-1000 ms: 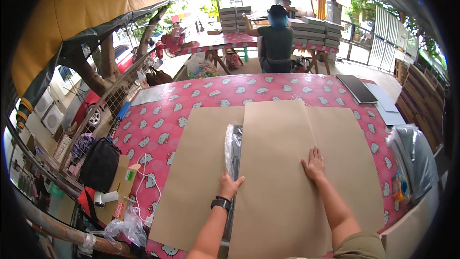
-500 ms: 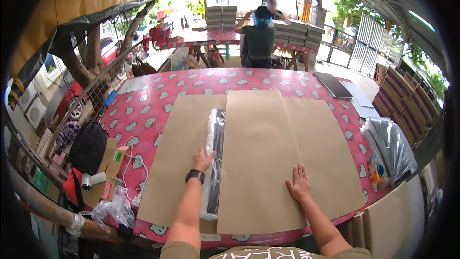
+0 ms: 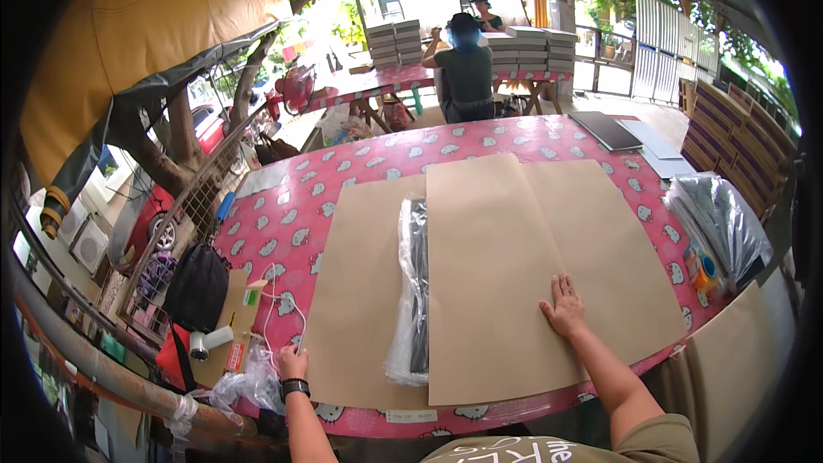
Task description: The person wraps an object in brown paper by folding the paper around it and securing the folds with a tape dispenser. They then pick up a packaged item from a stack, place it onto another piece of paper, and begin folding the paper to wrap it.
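Paper (image 3: 493, 249), brown and broad, is seen in the head view beneath the right hand (image 3: 564, 307), which is laid palm down, with its fingers stretched out, across a long line running through the sheet. The left hand (image 3: 293, 363) is held well apart from it, just past the paper's left edge and beside a white cord (image 3: 279, 296); its fingers are partly hidden, and whether anything is grasped by them cannot be told. Between the two hands, a long dark item in clear plastic (image 3: 416, 291) is set on the paper, its right side bordered by the edge of an upper brown layer. Crumpled clear plastic (image 3: 250, 387) is bunched just to the left of the left hand, and farther left a white cylinder (image 3: 210, 340) is placed. Beyond these, a black bag (image 3: 197, 287) is seen. To the right of the right hand, an orange tape roll (image 3: 705, 271) is set near a plastic-wrapped stack (image 3: 729, 223). Ahead of both hands, toward the right, a dark flat board (image 3: 605, 130) is laid on the pink patterned table (image 3: 480, 141).
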Available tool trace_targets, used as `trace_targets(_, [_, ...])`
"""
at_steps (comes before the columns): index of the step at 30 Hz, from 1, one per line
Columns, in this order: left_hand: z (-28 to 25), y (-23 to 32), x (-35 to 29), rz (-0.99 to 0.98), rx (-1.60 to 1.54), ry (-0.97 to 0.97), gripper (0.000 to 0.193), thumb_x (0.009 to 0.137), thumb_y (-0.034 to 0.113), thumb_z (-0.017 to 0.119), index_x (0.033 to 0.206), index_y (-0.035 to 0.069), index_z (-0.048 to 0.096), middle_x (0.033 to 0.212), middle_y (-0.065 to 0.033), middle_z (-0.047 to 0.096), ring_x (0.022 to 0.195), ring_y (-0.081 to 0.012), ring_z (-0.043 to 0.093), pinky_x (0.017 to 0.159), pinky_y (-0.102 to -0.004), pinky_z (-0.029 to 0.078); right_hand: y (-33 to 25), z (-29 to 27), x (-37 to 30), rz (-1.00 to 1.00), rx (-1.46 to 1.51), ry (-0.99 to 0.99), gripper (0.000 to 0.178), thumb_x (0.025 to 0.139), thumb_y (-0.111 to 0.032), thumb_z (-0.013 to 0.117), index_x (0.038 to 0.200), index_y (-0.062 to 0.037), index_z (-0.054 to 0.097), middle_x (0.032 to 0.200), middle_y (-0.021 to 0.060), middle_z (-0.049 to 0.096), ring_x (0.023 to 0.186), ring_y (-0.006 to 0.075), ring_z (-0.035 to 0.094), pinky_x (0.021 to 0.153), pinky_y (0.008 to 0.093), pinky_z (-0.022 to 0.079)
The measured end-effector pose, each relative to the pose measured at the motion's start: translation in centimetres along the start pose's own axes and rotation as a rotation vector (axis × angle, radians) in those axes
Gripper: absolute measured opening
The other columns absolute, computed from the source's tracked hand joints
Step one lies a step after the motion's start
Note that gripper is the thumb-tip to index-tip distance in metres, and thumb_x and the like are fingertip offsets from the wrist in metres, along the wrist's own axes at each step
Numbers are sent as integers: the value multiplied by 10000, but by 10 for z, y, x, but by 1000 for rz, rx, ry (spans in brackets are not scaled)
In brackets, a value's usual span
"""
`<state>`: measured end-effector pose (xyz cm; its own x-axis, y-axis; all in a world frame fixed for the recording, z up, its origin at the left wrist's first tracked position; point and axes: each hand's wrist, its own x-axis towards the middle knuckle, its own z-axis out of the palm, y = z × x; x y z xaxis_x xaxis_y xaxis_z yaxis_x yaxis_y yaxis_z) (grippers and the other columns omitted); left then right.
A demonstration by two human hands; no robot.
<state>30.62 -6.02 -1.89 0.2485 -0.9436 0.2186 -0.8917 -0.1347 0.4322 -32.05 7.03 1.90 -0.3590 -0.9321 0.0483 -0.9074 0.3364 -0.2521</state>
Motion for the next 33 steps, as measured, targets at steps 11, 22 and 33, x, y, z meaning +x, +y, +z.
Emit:
trace_targets(11, [-6, 40, 6, -24, 92, 68, 267, 655, 238, 734, 796, 30, 641, 900, -157, 621, 880, -315, 576, 749, -424, 468, 2, -2, -1, 10, -2, 0, 745, 867, -552, 373, 1419, -88, 189, 1492, 100, 128, 1380, 242, 103, 1038, 486, 245])
trace_targets(22, [-40, 64, 49, 56, 55, -137, 292, 524, 193, 824, 677, 30, 637, 728, -158, 647, 701, -292, 631, 675, -364, 499, -1, -9, -3, 32, 12, -12, 736, 865, -542, 380, 1419, -94, 194, 1494, 96, 127, 1380, 239, 107, 1043, 470, 245])
trace_targets(33, [-108, 170, 60, 337, -125, -754, 277, 794, 235, 641, 803, -42, 637, 667, -42, 618, 564, -100, 564, 509, -259, 457, -7, -16, -6, 48, 67, -22, 737, 857, -537, 407, 1416, -102, 202, 1491, 92, 133, 1380, 238, 98, 1051, 504, 233])
